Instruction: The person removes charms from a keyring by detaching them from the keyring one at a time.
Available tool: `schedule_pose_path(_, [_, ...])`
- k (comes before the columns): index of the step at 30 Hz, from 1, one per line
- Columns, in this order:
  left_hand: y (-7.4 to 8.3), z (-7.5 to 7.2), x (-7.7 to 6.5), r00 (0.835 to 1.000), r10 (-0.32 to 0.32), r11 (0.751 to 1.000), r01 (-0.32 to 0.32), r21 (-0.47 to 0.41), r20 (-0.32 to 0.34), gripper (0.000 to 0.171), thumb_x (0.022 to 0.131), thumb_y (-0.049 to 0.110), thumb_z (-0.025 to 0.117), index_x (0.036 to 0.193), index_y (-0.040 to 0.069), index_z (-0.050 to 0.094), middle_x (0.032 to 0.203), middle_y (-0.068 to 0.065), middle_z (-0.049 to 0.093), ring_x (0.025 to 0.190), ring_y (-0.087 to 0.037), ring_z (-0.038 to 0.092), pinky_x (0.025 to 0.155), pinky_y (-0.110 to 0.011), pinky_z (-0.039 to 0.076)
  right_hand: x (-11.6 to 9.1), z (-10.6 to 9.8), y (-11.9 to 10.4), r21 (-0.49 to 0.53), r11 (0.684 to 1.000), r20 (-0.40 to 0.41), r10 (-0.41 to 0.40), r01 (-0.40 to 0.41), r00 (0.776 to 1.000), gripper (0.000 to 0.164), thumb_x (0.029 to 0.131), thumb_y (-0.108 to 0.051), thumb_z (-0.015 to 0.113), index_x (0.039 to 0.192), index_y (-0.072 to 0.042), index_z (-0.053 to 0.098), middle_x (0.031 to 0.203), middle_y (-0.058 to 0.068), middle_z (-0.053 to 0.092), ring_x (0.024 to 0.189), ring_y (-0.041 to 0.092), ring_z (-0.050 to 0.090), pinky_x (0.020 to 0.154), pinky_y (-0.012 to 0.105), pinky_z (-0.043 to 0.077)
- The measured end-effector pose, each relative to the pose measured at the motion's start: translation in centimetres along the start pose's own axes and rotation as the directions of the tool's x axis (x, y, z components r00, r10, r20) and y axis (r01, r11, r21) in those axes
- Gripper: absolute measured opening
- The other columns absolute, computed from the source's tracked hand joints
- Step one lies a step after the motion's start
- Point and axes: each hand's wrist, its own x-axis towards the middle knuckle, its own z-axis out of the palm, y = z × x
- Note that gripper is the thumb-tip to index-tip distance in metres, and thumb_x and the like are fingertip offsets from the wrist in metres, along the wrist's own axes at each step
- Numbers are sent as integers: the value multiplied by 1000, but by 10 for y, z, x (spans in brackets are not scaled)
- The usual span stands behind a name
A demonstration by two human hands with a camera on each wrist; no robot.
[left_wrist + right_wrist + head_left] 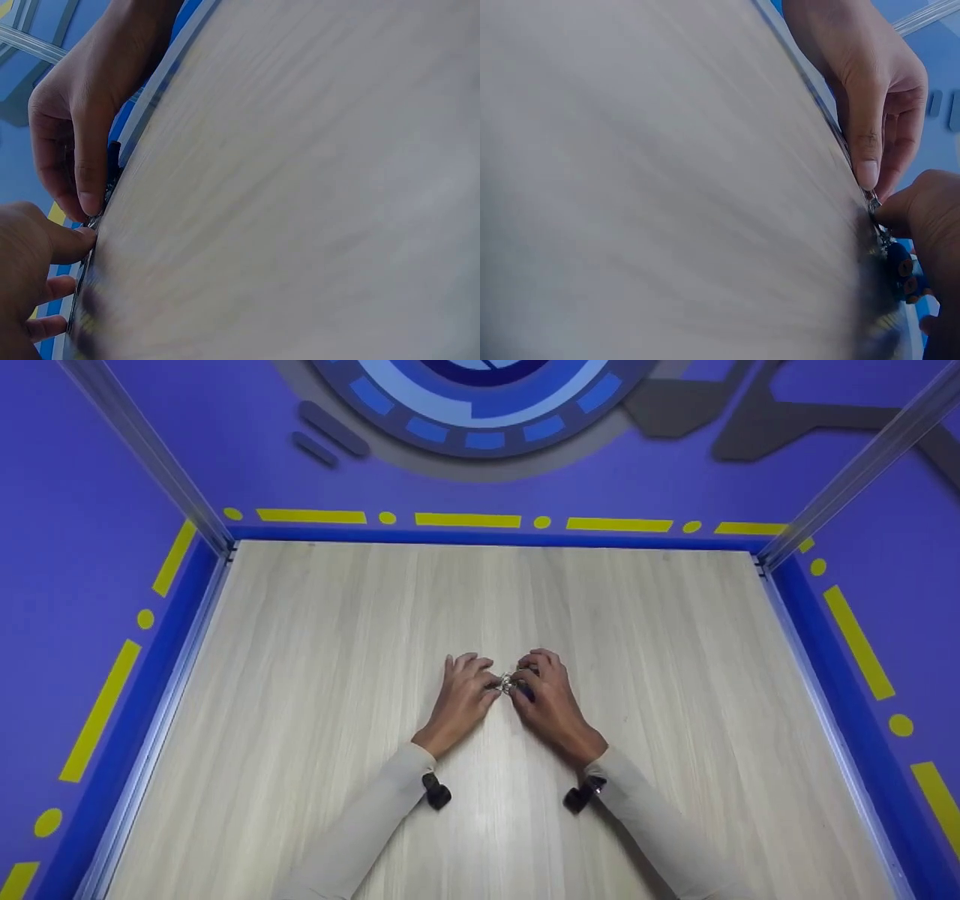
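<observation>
A small keychain with silver metal links lies between the two hands at the middle of the tabletop. My left hand pinches its metal end between thumb and fingertips. From the other side my right hand holds it, with the dark blue charm under the palm and fingers. Brownish round ends show on that charm in the right wrist view. Both hands' fingertips stay low, close over the wood. Fingers hide most of the keychain in the head view.
The pale wood tabletop is bordered by metal rails and blue walls with yellow marks at the back and sides. A small black camera sits at the left wrist, another black camera at the right.
</observation>
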Motion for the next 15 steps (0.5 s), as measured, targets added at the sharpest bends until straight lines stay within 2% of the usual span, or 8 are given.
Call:
schedule_pose_path(8, [2,-1,1,1000,-1,1000,1,27,9,7,97,17,84,99,10,84,135,-14,72,139,-42,56,117,-82,31,1,1,-2,-27,1000,-16,6,-7,1000,9,93,-6,84,99,-4,78,121,19,67,132,44,55,105,68,46])
schedule_pose_path(15, [3,-1,1,1000,9,1000,-9,12,27,8,99,15,81,99,8,83,135,-16,71,140,-44,56,116,-83,30,2,4,-5,-89,996,-33,-7,5,999,3,93,-2,79,93,-5,76,117,18,68,130,45,56,99,65,49])
